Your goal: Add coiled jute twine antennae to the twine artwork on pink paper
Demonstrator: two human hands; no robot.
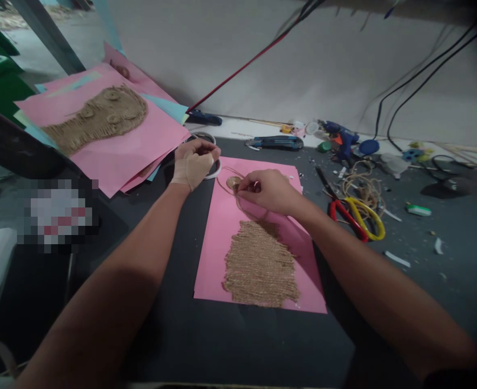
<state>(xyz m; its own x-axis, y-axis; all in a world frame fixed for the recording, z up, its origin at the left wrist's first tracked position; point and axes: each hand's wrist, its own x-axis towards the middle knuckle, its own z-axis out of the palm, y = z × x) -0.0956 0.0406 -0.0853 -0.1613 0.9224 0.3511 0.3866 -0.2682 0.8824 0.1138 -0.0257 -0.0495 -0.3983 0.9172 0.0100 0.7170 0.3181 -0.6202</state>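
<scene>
Pink paper (214, 259) lies on the dark table, with a patch of brown twine rows (263, 265) on its lower part. Near the paper's top sits a small twine coil (233, 182), and a loose strand loops around it. My right hand (265, 190) is at the coil's right edge, thumb and fingers pinched together on the coil or its twine. At the paper's upper left, my left hand (196, 162), taped across the palm and wrist, is raised with fingers curled in; whatever it holds is too small to make out. A white roll (214, 170) is partly hidden behind it.
Red-and-yellow scissors (358, 219) and tangled twine (364, 186) lie right of the paper. Behind are a blue cutter (277, 142) and a blue glue gun (344, 138). Stacked pink sheets (157, 135) with twine work stand at the left. Cables hang along the wall.
</scene>
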